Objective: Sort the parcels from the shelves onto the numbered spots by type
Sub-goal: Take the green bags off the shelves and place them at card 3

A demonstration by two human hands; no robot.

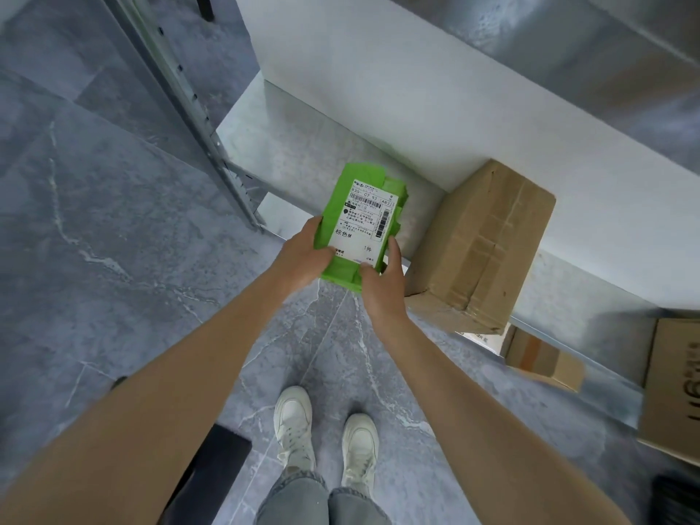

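Observation:
A green plastic mailer bag (373, 185) with a white shipping label sits in both my hands, held out over the front edge of a low metal shelf (288, 153). My left hand (303, 253) grips its near left edge, thumb on the label. My right hand (382, 278) grips its near right corner. A large brown cardboard box (488, 240) stands on the shelf just right of the bag. No numbered spots are in view.
A slotted metal upright (197, 123) of the shelf rises at left. Smaller cardboard boxes (545, 356) and a printed box (678, 388) lie at right. White wall panel behind the shelf. Grey marbled floor tiles and my white shoes (325, 430) below. A dark object (212, 471) sits bottom left.

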